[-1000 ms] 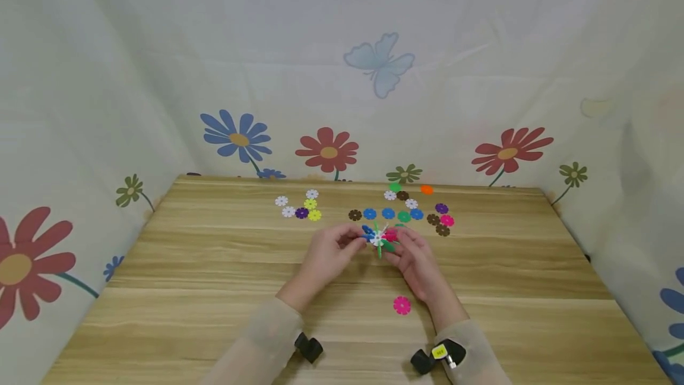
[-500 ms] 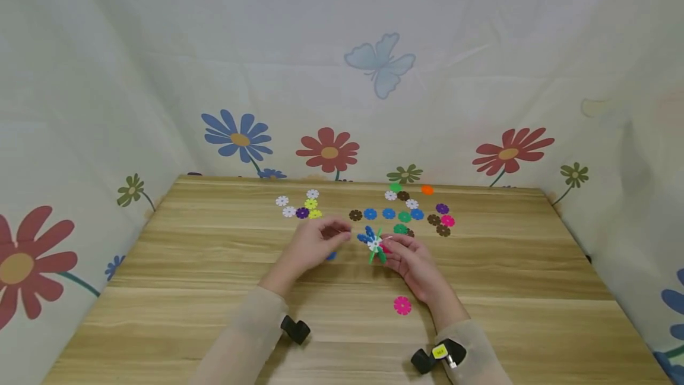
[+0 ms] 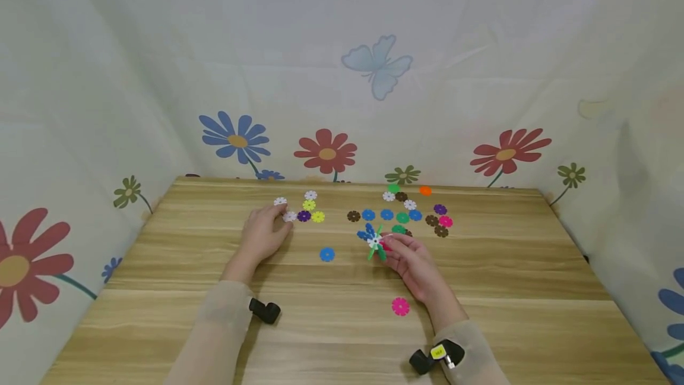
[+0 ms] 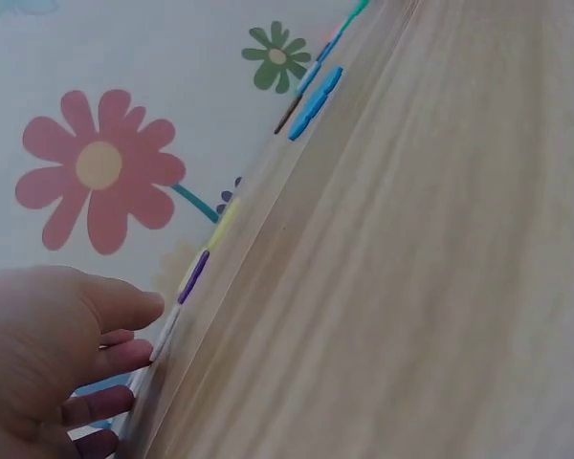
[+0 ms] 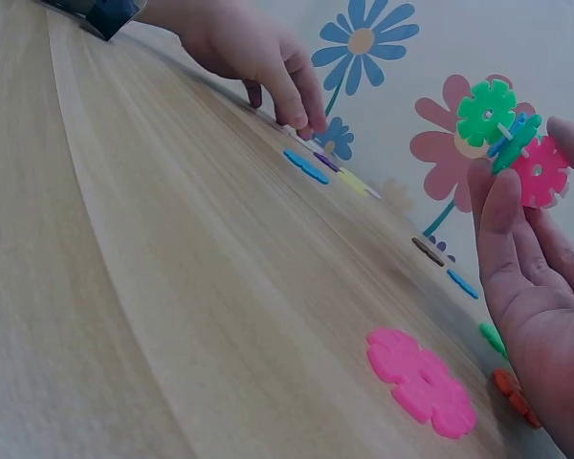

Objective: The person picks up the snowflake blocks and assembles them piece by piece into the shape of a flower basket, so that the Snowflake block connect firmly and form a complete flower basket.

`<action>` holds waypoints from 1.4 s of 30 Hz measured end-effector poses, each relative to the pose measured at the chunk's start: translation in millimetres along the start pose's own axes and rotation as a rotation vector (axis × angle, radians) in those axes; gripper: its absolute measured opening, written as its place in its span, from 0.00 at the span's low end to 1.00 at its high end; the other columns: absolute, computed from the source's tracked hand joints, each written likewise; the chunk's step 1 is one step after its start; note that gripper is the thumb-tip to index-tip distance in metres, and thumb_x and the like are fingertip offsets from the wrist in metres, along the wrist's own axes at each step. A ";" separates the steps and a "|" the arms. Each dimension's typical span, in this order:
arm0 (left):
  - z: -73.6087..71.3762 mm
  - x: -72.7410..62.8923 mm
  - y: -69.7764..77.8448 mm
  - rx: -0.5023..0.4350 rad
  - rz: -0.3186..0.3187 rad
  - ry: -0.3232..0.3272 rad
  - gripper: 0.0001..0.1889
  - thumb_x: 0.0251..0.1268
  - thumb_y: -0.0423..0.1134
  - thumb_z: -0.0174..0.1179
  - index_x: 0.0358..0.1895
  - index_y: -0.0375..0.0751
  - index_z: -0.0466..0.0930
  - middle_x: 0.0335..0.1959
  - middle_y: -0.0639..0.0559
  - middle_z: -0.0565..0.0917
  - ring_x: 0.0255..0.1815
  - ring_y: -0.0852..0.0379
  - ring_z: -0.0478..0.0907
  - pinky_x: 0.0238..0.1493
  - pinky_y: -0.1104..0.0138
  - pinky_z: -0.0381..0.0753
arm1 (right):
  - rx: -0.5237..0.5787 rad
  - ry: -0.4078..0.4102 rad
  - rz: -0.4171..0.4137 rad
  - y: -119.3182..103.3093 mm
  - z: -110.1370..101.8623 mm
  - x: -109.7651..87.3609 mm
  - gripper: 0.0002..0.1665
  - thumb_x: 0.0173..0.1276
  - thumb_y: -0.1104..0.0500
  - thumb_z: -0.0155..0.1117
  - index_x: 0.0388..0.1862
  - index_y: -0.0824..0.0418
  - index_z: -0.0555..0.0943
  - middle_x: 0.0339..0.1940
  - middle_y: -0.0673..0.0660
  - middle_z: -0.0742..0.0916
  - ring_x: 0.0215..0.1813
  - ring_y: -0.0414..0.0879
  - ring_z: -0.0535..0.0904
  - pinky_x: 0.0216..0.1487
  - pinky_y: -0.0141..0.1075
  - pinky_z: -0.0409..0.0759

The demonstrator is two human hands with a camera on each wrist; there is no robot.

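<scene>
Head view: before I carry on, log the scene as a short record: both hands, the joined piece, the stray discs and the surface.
Left hand: at the white disc beside the purple disc; contact unclear
Right hand: holds the joined piece by its pink part, off the table
Joined piece: blue, white, green and pink parts fitted together
Blue disc: lying flat, between the hands
Pink disc: lying flat, left of the right forearm
Orange disc: near the far edge
Surface: wood-grain tabletop
</scene>
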State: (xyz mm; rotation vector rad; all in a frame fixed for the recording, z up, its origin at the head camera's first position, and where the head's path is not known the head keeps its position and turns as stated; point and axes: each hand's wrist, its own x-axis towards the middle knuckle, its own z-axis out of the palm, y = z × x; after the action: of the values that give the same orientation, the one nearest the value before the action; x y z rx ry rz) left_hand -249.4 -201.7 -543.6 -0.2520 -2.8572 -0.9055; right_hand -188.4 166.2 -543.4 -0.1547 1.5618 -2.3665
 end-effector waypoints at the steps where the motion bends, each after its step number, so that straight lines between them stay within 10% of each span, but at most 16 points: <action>1: -0.2 -0.2 1.0 0.006 0.002 0.003 0.27 0.78 0.42 0.67 0.74 0.33 0.78 0.71 0.34 0.81 0.73 0.27 0.70 0.75 0.35 0.65 | 0.000 0.000 -0.001 -0.1 0.0 0.0 0.08 0.86 0.62 0.58 0.51 0.58 0.85 0.47 0.51 0.91 0.48 0.44 0.90 0.61 0.41 0.87; 24: -6.0 -0.5 17.6 -0.111 -0.070 -0.120 0.10 0.72 0.38 0.72 0.48 0.37 0.83 0.42 0.44 0.85 0.44 0.47 0.80 0.50 0.54 0.82 | 0.013 0.035 0.023 0.6 -0.3 0.9 0.09 0.86 0.62 0.59 0.56 0.60 0.85 0.48 0.52 0.92 0.48 0.45 0.91 0.60 0.40 0.87; 34: 4.0 -15.3 107.1 -0.461 0.104 -0.151 0.05 0.77 0.35 0.70 0.47 0.42 0.84 0.37 0.53 0.87 0.38 0.54 0.83 0.39 0.65 0.84 | 0.014 0.044 0.012 0.7 -0.1 -0.6 0.09 0.87 0.62 0.59 0.52 0.57 0.86 0.44 0.51 0.92 0.47 0.43 0.89 0.59 0.38 0.87; 42: 30.1 -27.1 139.3 -0.406 0.273 -0.069 0.05 0.76 0.32 0.71 0.49 0.42 0.91 0.41 0.55 0.91 0.40 0.61 0.86 0.44 0.65 0.89 | 0.028 0.060 -0.009 1.8 -0.6 -0.1 0.10 0.87 0.59 0.59 0.46 0.53 0.88 0.41 0.50 0.92 0.44 0.42 0.90 0.57 0.37 0.88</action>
State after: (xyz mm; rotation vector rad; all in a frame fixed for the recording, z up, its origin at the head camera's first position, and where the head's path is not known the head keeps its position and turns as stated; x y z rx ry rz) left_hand -197.5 -75.2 -495.0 -0.7062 -2.5774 -1.4257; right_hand -188.1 166.1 -545.3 -0.0854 1.5572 -2.4199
